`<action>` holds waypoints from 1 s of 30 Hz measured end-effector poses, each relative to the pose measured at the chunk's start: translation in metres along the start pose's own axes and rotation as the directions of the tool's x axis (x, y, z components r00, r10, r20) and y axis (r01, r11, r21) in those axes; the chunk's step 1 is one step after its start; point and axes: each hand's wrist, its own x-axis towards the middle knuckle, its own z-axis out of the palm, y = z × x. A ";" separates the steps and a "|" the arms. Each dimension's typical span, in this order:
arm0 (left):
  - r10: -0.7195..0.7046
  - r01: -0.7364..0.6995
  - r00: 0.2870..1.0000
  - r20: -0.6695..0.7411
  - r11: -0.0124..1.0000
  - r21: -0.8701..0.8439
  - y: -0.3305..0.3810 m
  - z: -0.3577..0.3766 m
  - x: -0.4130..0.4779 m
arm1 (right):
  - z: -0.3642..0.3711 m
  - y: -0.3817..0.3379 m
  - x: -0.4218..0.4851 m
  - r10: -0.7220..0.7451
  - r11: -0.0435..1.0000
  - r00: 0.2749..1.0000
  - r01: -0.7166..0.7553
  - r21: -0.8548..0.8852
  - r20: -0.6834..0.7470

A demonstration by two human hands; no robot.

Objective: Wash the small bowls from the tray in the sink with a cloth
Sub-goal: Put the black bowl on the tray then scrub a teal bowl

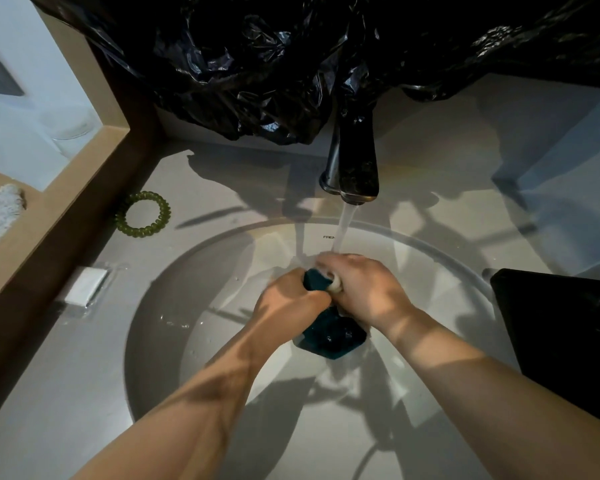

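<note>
Over the round sink [174, 306], the left hand [290, 299] has its fingers clenched round the top of a dark teal cloth [333, 336], whose wet end hangs below both hands. Touching it, the right hand [366, 289] curls its fingers round a small pale bowl [335, 285], mostly hidden, under the water running from the dark faucet [355, 168]. A black tray [565, 337] sits on the surface [66, 375] to the right, and a green coil hair tie [144, 214] lies farther back on the left.

Teal cloth [329, 332]; white sink [194, 306]; olive-green coiled hair tie [143, 214]; black plastic [257, 64].

Left hand [289, 301], right hand [366, 289], forearms [201, 393] bare
</note>
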 end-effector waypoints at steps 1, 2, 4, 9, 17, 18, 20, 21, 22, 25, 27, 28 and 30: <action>0.003 -0.003 1.000 0.000 1.000 -0.008 0.000 0.002 0.000 | 0.001 0.000 0.001 -0.058 0.998 0.998 0.058 0.024 0.008; -0.001 0.000 1.000 -0.014 1.000 -0.025 0.000 0.003 0.001 | 0.001 0.000 0.003 -0.076 0.996 0.997 0.075 0.053 0.010; -0.030 0.026 0.998 -0.063 0.997 -0.071 0.000 0.001 0.003 | 0.005 0.001 0.008 0.071 0.985 0.997 -0.068 0.160 -0.013; -0.050 0.025 0.970 -0.237 0.994 -0.109 -0.003 -0.002 0.004 | 0.039 0.007 0.004 0.645 0.356 0.719 -0.582 0.731 0.258; -0.124 0.079 0.957 -0.261 0.981 -0.176 -0.004 0.006 0.007 | 0.044 -0.006 -0.011 0.715 0.086 0.644 -0.466 0.880 0.272; -0.123 0.077 0.957 -0.261 0.981 -0.180 -0.004 0.006 0.008 | 0.039 -0.004 -0.012 0.723 0.226 0.671 -0.456 0.861 0.166; -0.116 0.072 0.955 -0.273 0.984 -0.166 -0.004 0.005 0.010 | 0.025 -0.003 -0.016 0.691 0.423 0.722 -0.383 0.821 -0.020; -0.123 0.078 0.950 -0.287 0.983 -0.164 -0.004 0.003 0.011 | 0.020 -0.003 -0.018 0.672 0.460 0.737 -0.340 0.820 -0.072; -0.139 0.086 0.943 -0.303 0.980 -0.181 -0.004 0.002 0.012 | 0.017 -0.002 -0.019 0.663 0.461 0.742 -0.305 0.833 -0.096; -0.202 0.098 0.921 -0.333 0.948 -0.304 -0.004 0.000 0.014 | 0.020 -0.004 -0.025 0.633 0.399 0.773 -0.301 0.866 -0.023; -0.222 0.087 0.917 -0.332 0.922 -0.376 -0.004 0.000 0.014 | 0.028 -0.012 -0.030 0.618 0.304 0.781 -0.342 0.889 0.089; -0.222 0.072 0.920 -0.323 0.906 -0.418 -0.003 0.001 0.013 | 0.032 -0.016 -0.030 0.618 0.246 0.772 -0.371 0.895 0.150; -0.187 0.022 0.939 -0.288 0.869 -0.494 -0.004 0.004 0.009 | 0.038 -0.022 -0.026 0.594 0.098 0.751 -0.423 0.901 0.288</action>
